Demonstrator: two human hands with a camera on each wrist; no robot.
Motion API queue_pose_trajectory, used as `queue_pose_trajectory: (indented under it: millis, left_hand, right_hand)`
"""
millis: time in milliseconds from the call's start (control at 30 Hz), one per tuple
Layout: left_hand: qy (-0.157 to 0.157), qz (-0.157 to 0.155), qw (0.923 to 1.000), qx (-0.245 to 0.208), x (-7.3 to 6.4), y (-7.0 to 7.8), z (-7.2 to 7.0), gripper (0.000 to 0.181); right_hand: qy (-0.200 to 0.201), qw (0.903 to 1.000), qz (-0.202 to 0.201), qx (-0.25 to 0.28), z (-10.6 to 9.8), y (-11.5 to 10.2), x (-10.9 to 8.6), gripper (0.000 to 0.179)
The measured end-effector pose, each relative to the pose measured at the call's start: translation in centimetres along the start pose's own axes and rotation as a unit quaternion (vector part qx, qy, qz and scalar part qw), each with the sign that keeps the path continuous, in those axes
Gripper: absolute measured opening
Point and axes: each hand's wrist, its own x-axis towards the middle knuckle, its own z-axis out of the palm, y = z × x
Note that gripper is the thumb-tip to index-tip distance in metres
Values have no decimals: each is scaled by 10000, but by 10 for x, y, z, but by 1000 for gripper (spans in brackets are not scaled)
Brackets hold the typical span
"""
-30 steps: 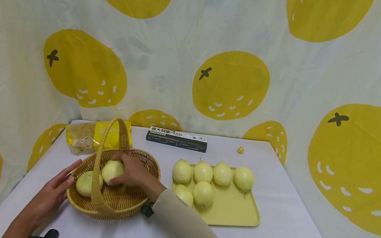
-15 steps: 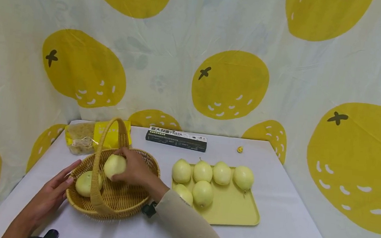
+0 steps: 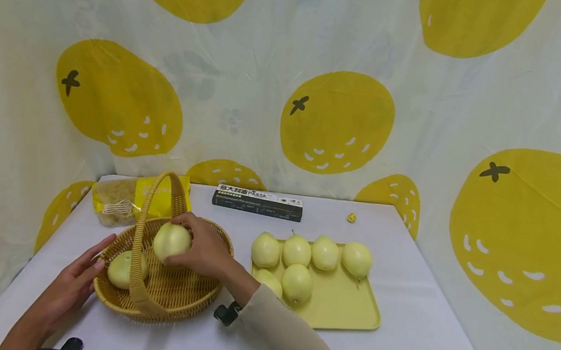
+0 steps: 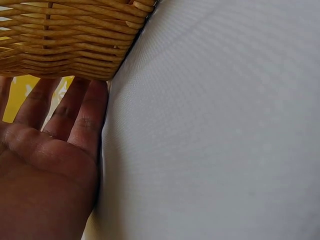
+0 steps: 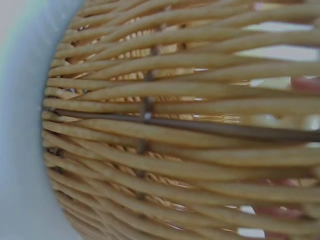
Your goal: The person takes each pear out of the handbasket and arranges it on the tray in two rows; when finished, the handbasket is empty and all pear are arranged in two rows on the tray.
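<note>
A wicker basket with a tall arched handle stands on the left of the table. My right hand reaches in from the right and grips a pale yellow-green pear inside the basket, right of the handle. Another pear lies in the basket's left end, partly behind the handle. Against the basket's left side rests my left hand. Its fingers look nearly straight in the left wrist view, their tips hidden behind the wicker. Only woven wall fills most of the right wrist view.
A yellow tray holding several pears sits right of the basket. Behind the basket lies a yellow bag of pasta. At the back are a black pasta box and a small yellow object.
My right hand has raised the pear slightly, up and to the right within the basket. My left hand stays at the basket's side.
</note>
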Motion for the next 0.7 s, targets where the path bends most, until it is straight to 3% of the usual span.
queue_pose_trajectory:
  millis: [400,700]
  left_hand:
    - [60,-57,9999,83,-2,2,1,67]
    - [47,-19,10000,41,-2,2,2,66]
  right_hand:
    - [292,9992,-22,284,-23,-15,-23,74]
    - [555,9973,7,488,-39,-10,-41,75]
